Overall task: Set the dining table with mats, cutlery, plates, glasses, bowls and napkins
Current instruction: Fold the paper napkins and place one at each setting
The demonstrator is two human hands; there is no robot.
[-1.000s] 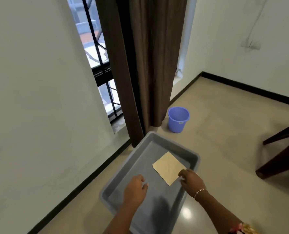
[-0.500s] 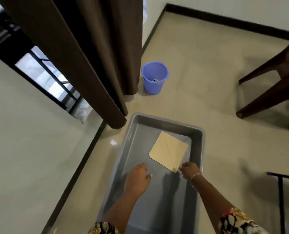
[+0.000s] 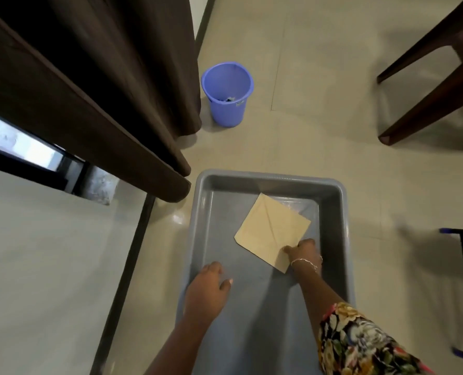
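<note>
Head view looks down into a grey plastic tub [image 3: 336, 212] on the tiled floor [image 3: 319, 136]. A folded beige napkin [image 3: 271, 228] lies inside, toward the tub's far right corner, one edge seemingly resting against the wall, though that is hard to confirm. The right hand [image 3: 304, 253], a thin bracelet [image 3: 306, 262] at its wrist, pinches the napkin's near corner. The left hand [image 3: 207, 290] hovers over the tub's left side, fingers loosely spread and holding nothing. Beyond the tub stands a blue bucket [image 3: 227, 93], beside a brown curtain [image 3: 111, 77]. Dark wooden chair legs [image 3: 428, 85] show at upper right.
</note>
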